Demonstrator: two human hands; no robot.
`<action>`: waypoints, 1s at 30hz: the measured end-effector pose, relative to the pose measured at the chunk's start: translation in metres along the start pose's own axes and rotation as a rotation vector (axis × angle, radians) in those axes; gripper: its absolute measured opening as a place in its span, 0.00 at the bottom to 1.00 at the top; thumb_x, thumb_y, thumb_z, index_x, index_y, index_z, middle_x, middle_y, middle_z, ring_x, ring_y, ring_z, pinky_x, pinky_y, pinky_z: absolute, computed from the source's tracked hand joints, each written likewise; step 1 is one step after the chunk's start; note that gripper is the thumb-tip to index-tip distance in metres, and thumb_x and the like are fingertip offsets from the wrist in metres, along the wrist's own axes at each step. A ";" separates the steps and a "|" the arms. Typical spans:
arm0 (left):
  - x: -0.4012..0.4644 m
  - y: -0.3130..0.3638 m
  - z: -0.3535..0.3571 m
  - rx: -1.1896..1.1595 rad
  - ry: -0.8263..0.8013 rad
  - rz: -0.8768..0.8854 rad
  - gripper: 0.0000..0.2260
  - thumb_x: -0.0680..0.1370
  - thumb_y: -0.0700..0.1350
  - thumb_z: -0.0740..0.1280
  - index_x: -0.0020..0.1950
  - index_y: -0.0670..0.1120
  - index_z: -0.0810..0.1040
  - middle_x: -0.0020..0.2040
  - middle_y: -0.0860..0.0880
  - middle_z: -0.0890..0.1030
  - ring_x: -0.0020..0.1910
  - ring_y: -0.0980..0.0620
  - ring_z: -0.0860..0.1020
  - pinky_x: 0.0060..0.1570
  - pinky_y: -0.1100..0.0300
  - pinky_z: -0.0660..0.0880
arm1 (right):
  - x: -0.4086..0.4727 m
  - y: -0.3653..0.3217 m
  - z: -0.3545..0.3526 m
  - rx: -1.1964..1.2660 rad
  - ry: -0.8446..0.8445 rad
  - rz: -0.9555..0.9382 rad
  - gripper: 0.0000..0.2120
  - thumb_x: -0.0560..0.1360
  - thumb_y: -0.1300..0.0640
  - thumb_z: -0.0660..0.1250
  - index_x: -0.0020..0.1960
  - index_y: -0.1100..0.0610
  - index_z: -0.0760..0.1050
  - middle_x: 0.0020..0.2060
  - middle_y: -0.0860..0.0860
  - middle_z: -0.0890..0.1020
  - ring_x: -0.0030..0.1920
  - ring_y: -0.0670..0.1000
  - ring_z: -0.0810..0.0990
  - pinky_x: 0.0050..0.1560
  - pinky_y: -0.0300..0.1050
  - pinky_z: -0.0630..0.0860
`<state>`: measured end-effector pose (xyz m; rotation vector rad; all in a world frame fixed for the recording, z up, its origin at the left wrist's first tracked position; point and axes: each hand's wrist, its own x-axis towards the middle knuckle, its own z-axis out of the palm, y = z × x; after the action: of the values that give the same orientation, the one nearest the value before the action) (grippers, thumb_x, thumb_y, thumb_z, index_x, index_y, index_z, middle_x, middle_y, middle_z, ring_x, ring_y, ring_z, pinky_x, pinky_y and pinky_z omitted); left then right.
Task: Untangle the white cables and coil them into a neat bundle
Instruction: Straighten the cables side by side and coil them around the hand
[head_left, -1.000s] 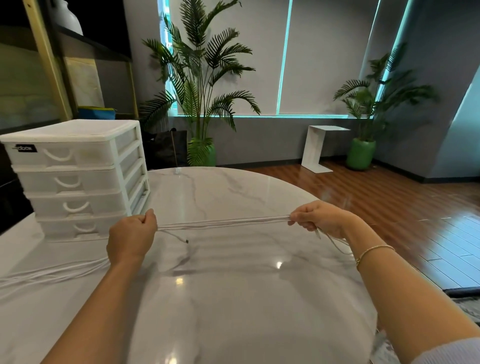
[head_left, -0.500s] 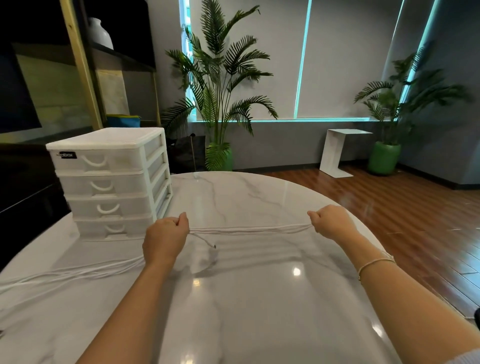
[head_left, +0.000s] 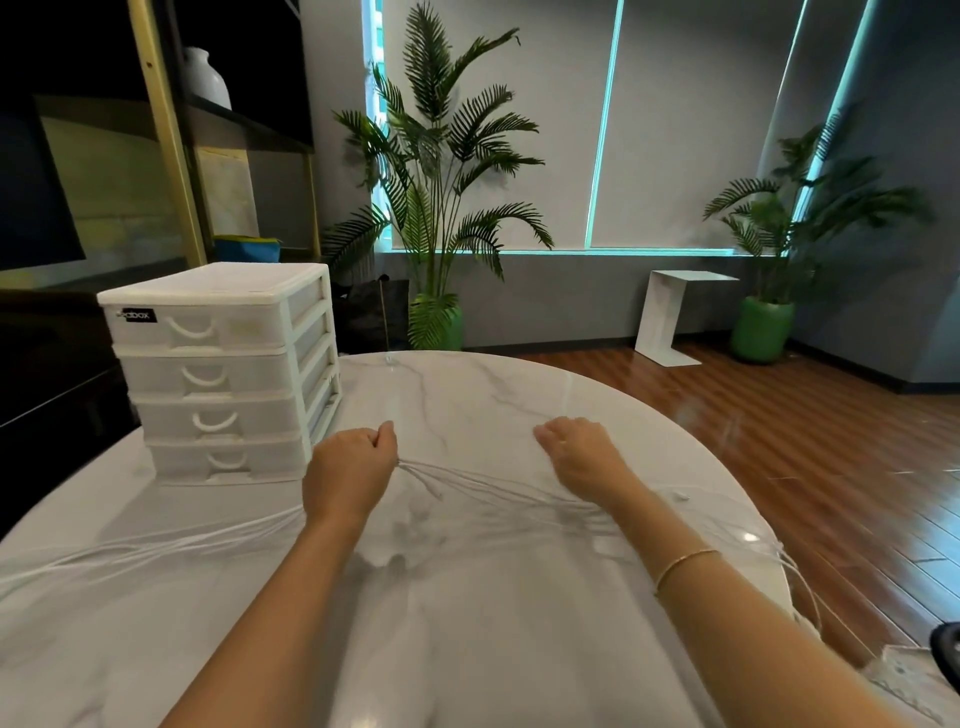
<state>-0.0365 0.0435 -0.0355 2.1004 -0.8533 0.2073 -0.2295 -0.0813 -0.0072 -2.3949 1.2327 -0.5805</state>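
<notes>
The white cables (head_left: 488, 482) lie across a white marble table (head_left: 467, 634). My left hand (head_left: 350, 475) grips them in a fist, and strands fan out slack from it to the right. They pass under my right wrist, reach the table's right edge and hang over it. My right hand (head_left: 579, 457) hovers above the table with loosely curled fingers and no cable visible in it. More strands trail from my left hand to the table's left edge. The cables look blurred.
A white four-drawer plastic unit (head_left: 218, 374) stands on the table just left of my left hand. Beyond the table are potted palms (head_left: 436, 322), a small white side table (head_left: 670, 317), a dark shelf on the left and wooden floor on the right.
The cables were taut between both fists; now my right hand has let go and moved toward the left one, and the strands have dropped slack onto the table.
</notes>
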 end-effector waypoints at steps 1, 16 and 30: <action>-0.002 0.007 0.001 0.009 -0.006 0.022 0.24 0.81 0.52 0.56 0.34 0.38 0.78 0.34 0.43 0.79 0.36 0.44 0.75 0.35 0.54 0.71 | -0.005 -0.023 0.006 0.083 -0.048 -0.049 0.21 0.83 0.52 0.47 0.66 0.62 0.70 0.63 0.60 0.74 0.64 0.61 0.71 0.63 0.48 0.64; -0.030 0.052 -0.009 0.025 -0.296 0.163 0.22 0.83 0.50 0.46 0.60 0.40 0.74 0.55 0.41 0.79 0.51 0.43 0.76 0.50 0.53 0.71 | 0.002 -0.080 0.042 0.143 0.091 0.072 0.31 0.77 0.34 0.49 0.35 0.58 0.74 0.34 0.51 0.76 0.41 0.52 0.76 0.45 0.45 0.71; -0.030 -0.020 -0.063 0.364 -0.503 0.247 0.24 0.79 0.64 0.46 0.36 0.49 0.68 0.37 0.50 0.74 0.41 0.48 0.73 0.41 0.56 0.67 | 0.039 0.009 0.000 -0.053 0.266 0.268 0.26 0.77 0.41 0.59 0.37 0.63 0.75 0.40 0.58 0.80 0.43 0.59 0.79 0.46 0.50 0.75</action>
<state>-0.0376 0.1147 -0.0213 2.4255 -1.4684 -0.0495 -0.2145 -0.1184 -0.0047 -2.1925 1.6672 -0.8072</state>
